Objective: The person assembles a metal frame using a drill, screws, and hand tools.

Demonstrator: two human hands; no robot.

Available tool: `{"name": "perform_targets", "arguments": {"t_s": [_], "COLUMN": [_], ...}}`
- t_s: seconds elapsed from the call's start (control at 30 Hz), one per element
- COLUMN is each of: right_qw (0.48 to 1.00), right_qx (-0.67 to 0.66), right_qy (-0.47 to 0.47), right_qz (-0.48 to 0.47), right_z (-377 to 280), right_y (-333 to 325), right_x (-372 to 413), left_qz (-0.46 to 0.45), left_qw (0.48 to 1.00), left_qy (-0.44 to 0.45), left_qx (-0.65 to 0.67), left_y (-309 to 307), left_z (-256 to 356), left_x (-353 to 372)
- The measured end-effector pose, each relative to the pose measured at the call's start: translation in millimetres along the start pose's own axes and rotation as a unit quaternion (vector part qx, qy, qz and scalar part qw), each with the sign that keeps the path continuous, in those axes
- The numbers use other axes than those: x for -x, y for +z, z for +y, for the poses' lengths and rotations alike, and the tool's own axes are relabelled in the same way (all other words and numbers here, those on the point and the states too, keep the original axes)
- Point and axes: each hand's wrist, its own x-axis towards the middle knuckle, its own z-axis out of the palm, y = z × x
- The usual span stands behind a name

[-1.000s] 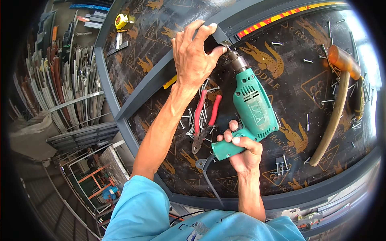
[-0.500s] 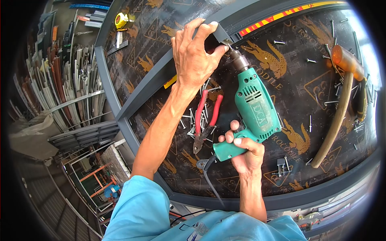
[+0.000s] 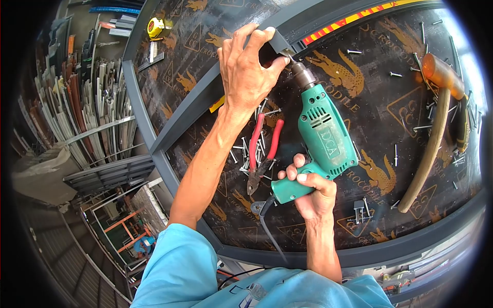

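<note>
Two bare hands meet at a joint of a grey metal frame (image 3: pixel 185 110) lying on a dark worktop (image 3: pixel 380 102) printed with crocodile logos. The left hand (image 3: pixel 246 66) has its grip closed over the end of a frame bar, with the fingers hooked over the bar's far edge and the thumb pressed against its near side. The right hand (image 3: pixel 313 192) has its grip wrapped tight round the pistol handle of a green drill (image 3: pixel 323 138). The drill slants up and away from that grip, its chuck (image 3: pixel 303 76) just beside the left thumb. The bit reaches the bar right under the left grip, though the point of contact is too small to make out.

Between the two grips, alongside the left forearm, red-handled pliers (image 3: pixel 262 154) lie on a scatter of loose screws (image 3: pixel 241 151). A black cord (image 3: pixel 267 226) drops from the drill's handle just below the right grip and trails toward the person's light blue sleeve (image 3: pixel 179 267). Just to the right of the right grip sits a small metal bracket (image 3: pixel 359 210). Well out to the right of both grips lies a mallet (image 3: pixel 436 118) with a long wooden handle, among more screws. Beyond the left grip, on the far side of the frame bar, rests a yellow tape measure (image 3: pixel 155 26).
</note>
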Motion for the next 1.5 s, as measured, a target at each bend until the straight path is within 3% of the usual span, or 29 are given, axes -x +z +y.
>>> {"name": "perform_targets", "arguments": {"t_s": [1.5], "right_qw": [1.000], "right_qx": [0.027], "right_qy": [0.006], "right_qz": [0.009], "right_z": [-1.4], "right_y": [3.7], "right_x": [-0.8], "left_qz": [-0.001], "left_qw": [1.000], "left_qy": [-0.004], "left_qx": [-0.008], "left_y": [1.1], "left_z": [-0.2], "left_x": [0.8]}}
